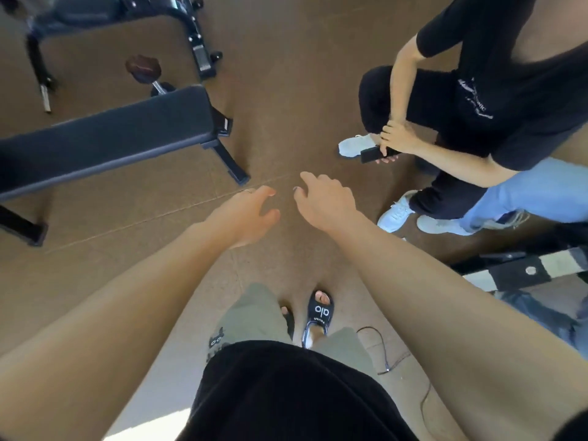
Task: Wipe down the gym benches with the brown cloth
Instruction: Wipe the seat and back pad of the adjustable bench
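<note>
Head view, looking down. Left hand (246, 214) and right hand (324, 200) extend side by side over the brown floor (286, 90), fingers loosely curled, holding nothing. A flat bench (105, 138) stands at left, a dumbbell (144, 70) behind it. At right, a crouching person (477, 90) holds a phone (370, 154).

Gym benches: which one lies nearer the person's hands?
The flat black padded bench at left, near the left hand; the other bench sits beyond the dumbbell.
</note>
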`<state>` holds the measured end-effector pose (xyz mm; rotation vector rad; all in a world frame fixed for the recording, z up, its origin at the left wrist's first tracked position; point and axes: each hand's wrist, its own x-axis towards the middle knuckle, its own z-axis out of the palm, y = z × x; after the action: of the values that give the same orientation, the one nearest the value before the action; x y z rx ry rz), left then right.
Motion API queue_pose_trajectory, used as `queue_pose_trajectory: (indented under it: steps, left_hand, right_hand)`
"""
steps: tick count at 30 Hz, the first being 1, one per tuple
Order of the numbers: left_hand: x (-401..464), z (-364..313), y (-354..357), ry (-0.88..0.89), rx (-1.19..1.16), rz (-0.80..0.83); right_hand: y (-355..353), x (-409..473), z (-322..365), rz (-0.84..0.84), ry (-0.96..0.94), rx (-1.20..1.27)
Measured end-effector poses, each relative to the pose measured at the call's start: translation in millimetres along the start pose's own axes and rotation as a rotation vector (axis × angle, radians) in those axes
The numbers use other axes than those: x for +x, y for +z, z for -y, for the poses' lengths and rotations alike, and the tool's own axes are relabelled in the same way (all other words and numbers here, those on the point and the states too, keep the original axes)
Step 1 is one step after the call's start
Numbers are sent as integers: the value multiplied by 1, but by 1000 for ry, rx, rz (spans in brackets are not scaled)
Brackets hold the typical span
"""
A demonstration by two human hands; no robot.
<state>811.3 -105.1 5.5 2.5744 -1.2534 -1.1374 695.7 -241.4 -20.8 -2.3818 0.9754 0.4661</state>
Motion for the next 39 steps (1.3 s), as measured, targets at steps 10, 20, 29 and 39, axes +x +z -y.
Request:
queue_pose_trajectory:
  steps: [10, 20, 29, 39]
  left_hand:
    - [112, 54, -100, -86, -164, -110]
    - [240, 135, -235, -111, -201, -98]
    - [347, 168, -345, -200, -228, -148]
    - [467, 189, -437, -356, -343, -198]
  right_hand:
    - [-62, 165, 60, 71, -94, -73]
    - [-120, 338, 156, 73, -87, -122]
    - [-182, 492, 210, 104, -198, -168]
    - [-256, 659, 258, 181, -354, -227]
